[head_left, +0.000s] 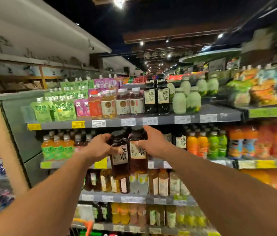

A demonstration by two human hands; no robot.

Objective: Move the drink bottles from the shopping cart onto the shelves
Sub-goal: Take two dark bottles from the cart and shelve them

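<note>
- Right now, head view only: both arms out toward the shelves, each of the hands w/ a dark bottle, held up side by side in front of the 2nd shelf row.
- Left hand: fingers curled round the neck/shoulder of the left bottle, black cap, white label w/ characters.
- Right hand: thumb and fingers wrapped on the right bottle, index reaching up near the top shelf's edge.
- Two bottles touching or nearly so; hands apart, one per bottle. Neither bottle is set down yet – both in mid-air, not resting on any shelf.
- Same-label dark bottles already stand on the top shelf, between the tea bottles and the pale green ones; another w/ the same label sits on the 2nd row at. Which spot is the target: can't tell.
- Cart: only an orange bit at the bottom edge, contents mostly out of view, so no. of bottles left is unknown.
- Progress, my guess: mid-task. This pair is lifted and near the shelf, placing is what's left; whether the shelved ones came from the cart can't be told. View is blurry at the edges.
</note>
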